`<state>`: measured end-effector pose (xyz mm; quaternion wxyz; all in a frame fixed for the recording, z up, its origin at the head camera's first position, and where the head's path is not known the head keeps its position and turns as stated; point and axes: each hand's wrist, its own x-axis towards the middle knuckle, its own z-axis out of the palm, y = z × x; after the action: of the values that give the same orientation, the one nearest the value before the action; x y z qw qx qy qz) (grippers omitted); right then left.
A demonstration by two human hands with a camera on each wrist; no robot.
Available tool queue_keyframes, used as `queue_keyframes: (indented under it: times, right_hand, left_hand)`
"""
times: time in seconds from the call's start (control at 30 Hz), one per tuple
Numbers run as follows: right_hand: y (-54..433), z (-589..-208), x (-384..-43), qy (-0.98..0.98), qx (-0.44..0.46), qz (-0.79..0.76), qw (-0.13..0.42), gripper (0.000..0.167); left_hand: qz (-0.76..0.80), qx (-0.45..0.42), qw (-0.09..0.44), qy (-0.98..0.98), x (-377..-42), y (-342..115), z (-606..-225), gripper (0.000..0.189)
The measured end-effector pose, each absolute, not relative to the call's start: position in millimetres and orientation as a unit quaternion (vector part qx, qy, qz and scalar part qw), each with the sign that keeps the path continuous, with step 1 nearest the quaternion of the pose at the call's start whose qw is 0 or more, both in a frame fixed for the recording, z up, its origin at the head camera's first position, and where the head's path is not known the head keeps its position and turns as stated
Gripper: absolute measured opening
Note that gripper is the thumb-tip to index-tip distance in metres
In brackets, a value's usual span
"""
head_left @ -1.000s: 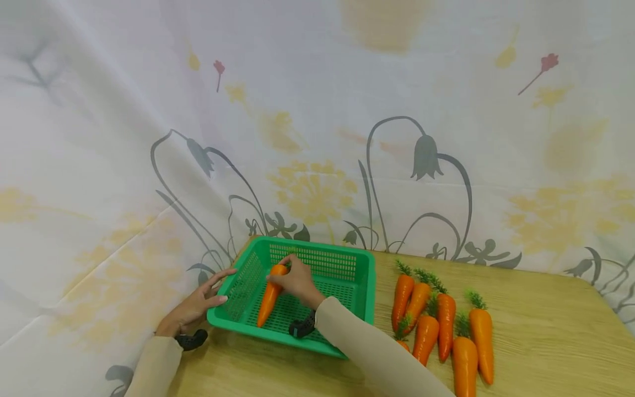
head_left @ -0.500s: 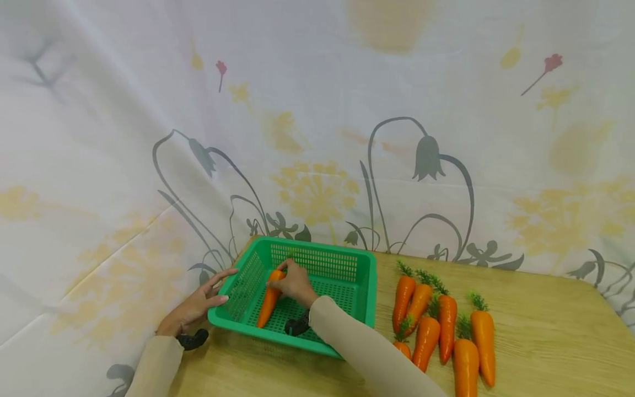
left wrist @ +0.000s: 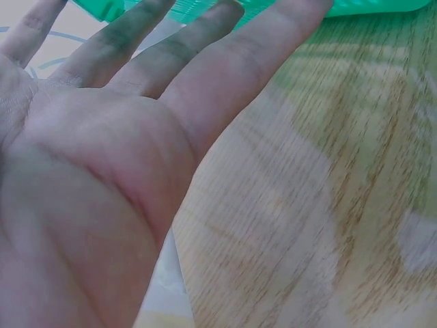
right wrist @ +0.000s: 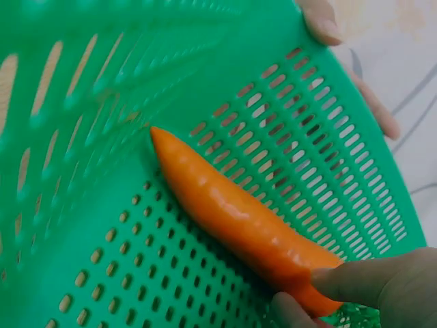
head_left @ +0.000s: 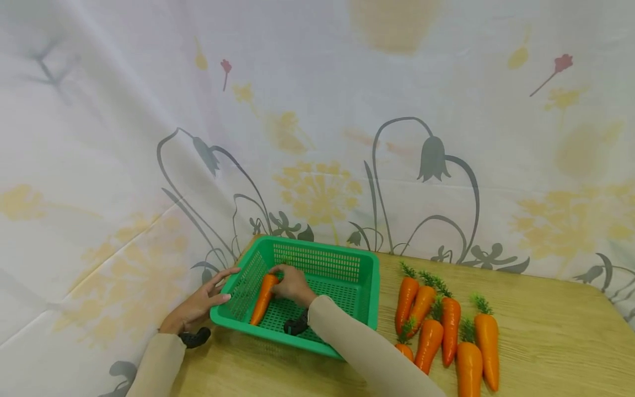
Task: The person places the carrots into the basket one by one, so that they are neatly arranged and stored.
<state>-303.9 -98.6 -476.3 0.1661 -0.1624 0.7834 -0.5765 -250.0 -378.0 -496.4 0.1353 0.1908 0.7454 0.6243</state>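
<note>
Inside the green plastic basket [head_left: 374, 286], an orange carrot [head_left: 263, 300] lies along the left wall, its tip toward the near side. My right hand [head_left: 294, 285] pinches the carrot's thick leafy end; in the right wrist view the thumb [right wrist: 362, 281] presses on its top and a fingertip shows below. The leaves are mostly hidden behind this hand. Outside the basket, my left hand [head_left: 198, 303] rests against the left side and rim. Its fingers look extended in the left wrist view, where the palm [left wrist: 109, 157] faces the camera.
To the right of the basket, several carrots with green tops [head_left: 450, 331] lie grouped on the wooden table [head_left: 545, 325]. My right forearm crosses the basket's near right corner and partly covers one carrot. A flower-printed cloth [head_left: 317, 110] hangs behind the table.
My right hand has lowered the carrot and shifted it left, against the basket's left wall. My left hand has stayed at the basket's side. The view has shifted slightly.
</note>
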Motion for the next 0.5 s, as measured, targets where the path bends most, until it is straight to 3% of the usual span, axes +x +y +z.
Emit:
queue_keyframes:
  times: [0.33,0.5]
  right_hand:
    - [-77.3,-445.5,-300.7,0.779,-0.214,-0.567,0.161,0.029]
    - [-49.6,-420.8,-304.3,0.787,-0.250,-0.545,0.144,0.026]
  left_hand:
    - [0.663,0.191,0.177,0.702,-249.6,-375.2,-495.8,0.066]
    - [0.634,0.185,0.147,0.736,-248.0,-376.4,-494.4,0.065]
